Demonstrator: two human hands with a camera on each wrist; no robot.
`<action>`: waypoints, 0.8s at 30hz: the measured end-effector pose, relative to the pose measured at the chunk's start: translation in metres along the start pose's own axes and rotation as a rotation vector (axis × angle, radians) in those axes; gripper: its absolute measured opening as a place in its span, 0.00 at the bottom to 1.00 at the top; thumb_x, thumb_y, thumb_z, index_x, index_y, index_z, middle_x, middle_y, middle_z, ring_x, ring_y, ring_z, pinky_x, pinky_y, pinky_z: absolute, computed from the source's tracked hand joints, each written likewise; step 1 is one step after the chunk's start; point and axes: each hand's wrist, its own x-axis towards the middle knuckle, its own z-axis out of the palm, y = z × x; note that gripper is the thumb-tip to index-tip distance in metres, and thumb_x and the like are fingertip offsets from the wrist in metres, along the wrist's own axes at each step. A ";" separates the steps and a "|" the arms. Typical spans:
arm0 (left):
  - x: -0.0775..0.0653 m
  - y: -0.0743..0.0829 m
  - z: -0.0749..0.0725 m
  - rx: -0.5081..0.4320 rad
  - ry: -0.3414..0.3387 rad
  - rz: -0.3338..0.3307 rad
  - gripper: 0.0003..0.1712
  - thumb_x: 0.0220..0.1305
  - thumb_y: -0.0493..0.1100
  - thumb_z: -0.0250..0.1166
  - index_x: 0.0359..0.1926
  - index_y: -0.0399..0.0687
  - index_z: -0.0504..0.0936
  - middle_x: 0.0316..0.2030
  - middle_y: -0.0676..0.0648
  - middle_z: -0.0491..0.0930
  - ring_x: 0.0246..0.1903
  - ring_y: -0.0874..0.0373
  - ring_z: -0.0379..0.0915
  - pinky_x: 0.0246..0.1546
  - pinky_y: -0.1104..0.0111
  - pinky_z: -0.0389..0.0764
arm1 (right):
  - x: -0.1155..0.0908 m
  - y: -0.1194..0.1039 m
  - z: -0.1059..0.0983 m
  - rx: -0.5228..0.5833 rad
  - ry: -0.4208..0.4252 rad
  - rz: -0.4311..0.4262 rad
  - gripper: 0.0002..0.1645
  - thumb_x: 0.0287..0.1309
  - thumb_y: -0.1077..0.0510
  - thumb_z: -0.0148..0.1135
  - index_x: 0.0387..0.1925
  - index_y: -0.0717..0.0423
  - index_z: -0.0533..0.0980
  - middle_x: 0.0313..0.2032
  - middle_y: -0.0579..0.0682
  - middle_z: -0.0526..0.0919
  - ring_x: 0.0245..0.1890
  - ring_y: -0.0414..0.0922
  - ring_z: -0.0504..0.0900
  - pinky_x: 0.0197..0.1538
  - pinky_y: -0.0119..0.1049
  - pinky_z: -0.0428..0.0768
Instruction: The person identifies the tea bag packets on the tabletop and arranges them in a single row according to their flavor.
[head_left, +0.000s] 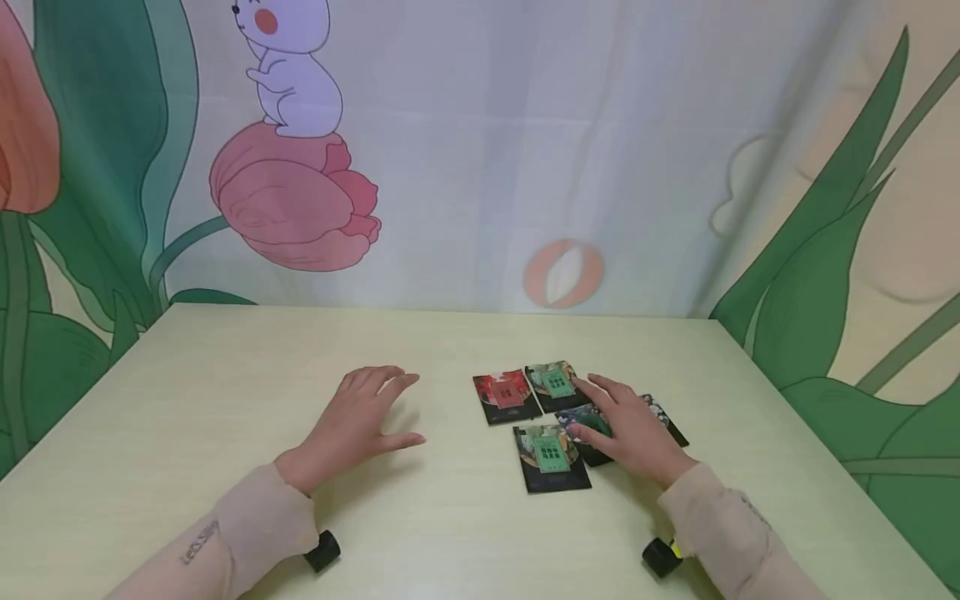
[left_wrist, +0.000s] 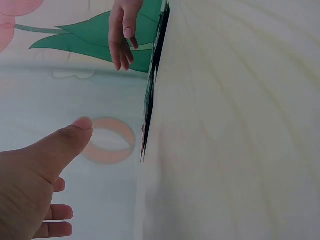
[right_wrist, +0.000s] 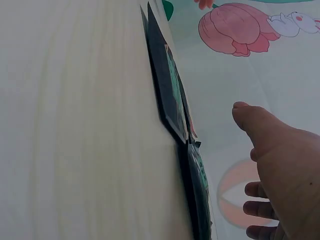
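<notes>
Several flat black packets with printed pictures lie on the table. One with a red label [head_left: 507, 397] is at the back left of the group, beside one with a green label [head_left: 557, 383]. Another green-labelled packet [head_left: 552, 457] lies nearest the front. My right hand [head_left: 630, 429] is over two more, a dark-flowered packet [head_left: 576, 416] and a packet at the far right [head_left: 666, 419], partly hiding both. In the left wrist view that hand appears raised off them, fingers relaxed. My left hand [head_left: 356, 425] hovers left of the group, fingers spread and holding nothing.
The pale wooden table [head_left: 187, 400] ends at a printed curtain [head_left: 465, 167] with flowers and a white animal. Black wrist cameras hang below each sleeve, a left camera [head_left: 323, 551] and a right camera [head_left: 662, 557].
</notes>
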 end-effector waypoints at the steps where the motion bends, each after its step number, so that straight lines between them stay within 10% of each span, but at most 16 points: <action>1: 0.001 0.001 0.001 -0.001 0.011 0.005 0.44 0.45 0.63 0.74 0.60 0.45 0.74 0.53 0.42 0.75 0.55 0.44 0.70 0.58 0.50 0.68 | 0.000 -0.001 0.000 -0.002 0.006 -0.007 0.43 0.60 0.37 0.59 0.71 0.49 0.59 0.69 0.61 0.63 0.67 0.63 0.64 0.64 0.64 0.65; 24: 0.026 0.021 0.026 -0.094 0.011 0.040 0.36 0.46 0.59 0.75 0.53 0.47 0.78 0.48 0.46 0.76 0.49 0.49 0.71 0.56 0.54 0.70 | -0.009 -0.037 0.012 0.039 -0.039 -0.151 0.34 0.58 0.39 0.62 0.62 0.50 0.72 0.60 0.53 0.75 0.60 0.54 0.74 0.60 0.53 0.74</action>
